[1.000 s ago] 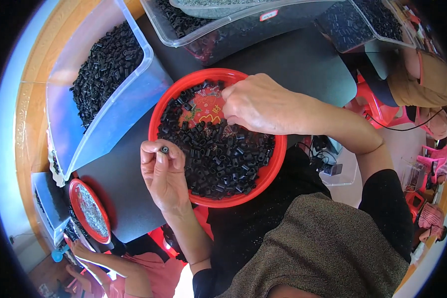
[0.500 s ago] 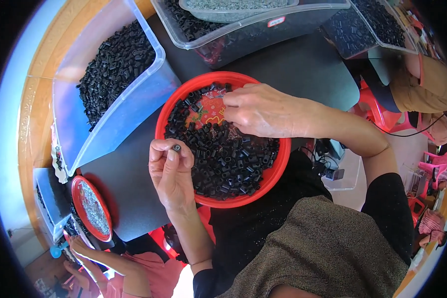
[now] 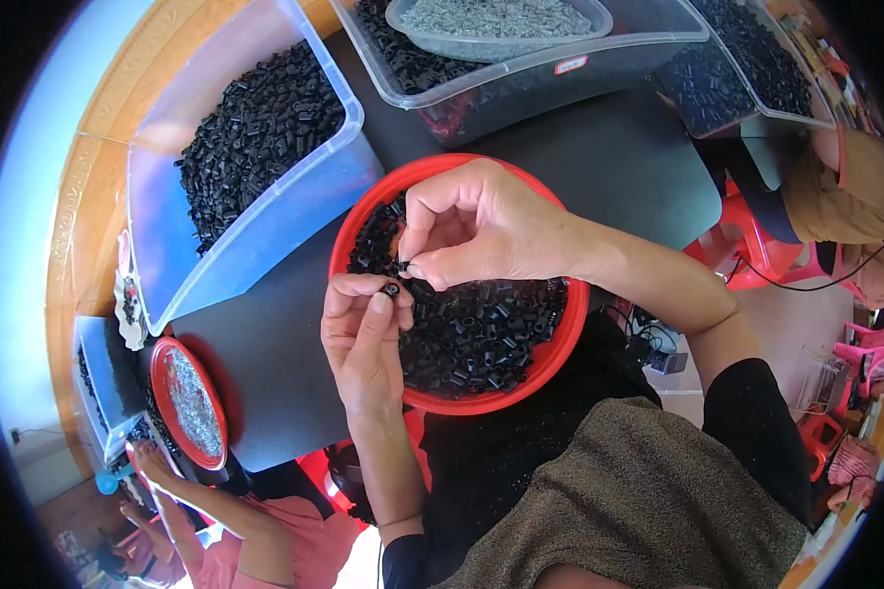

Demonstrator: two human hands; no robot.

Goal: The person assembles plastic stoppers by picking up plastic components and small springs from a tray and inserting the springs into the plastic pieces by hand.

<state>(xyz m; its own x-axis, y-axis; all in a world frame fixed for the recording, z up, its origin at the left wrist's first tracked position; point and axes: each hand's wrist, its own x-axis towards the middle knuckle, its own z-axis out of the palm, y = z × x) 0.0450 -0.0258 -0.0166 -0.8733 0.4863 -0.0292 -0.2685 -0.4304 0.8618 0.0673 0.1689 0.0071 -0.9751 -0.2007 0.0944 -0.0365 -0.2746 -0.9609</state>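
Between the thumb and index finger of my left hand (image 3: 361,329) sits a small black cylinder (image 3: 391,290), its round hollow end facing up. My right hand (image 3: 476,231) is held just above and beside it, thumb and fingers pinched on a tiny dark piece (image 3: 404,267) whose kind I cannot make out. The two pinches are close, with a small gap between them. Both hands are over a round red tray (image 3: 557,344), which holds a spread of short black tube pieces (image 3: 471,339). The right hand hides part of the tray's far side.
A clear bin of black pieces (image 3: 265,118) stands far left. Another long bin (image 3: 560,83) at the back carries a shallow tub of glittering bits (image 3: 501,18). A red dish of silvery pieces (image 3: 194,407) lies left, near another person's arm (image 3: 221,515). Red stools (image 3: 756,240) stand right.
My right hand has come out of the tray's pieces and moved left and nearer to my left hand, now pinching a tiny dark piece. The left hand keeps its cylinder.
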